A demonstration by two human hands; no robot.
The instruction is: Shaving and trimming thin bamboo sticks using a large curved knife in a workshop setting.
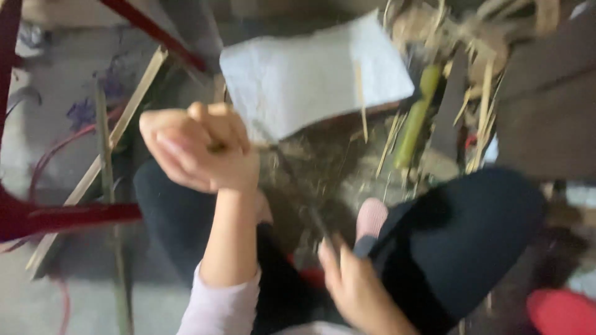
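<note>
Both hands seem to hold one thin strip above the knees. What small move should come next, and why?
Probably a short, steady pull with the left hand, which is fisted around one end of the thin strip. The right hand grips the lower end near the knee, so the strip looks stretched between them. The picture is blurred, so this is only likely.

White block point(310, 77), green stalk point(415, 121), black trousers point(459, 236), red bar point(68, 217).

Rough white foam block point(313, 74), matt
</note>
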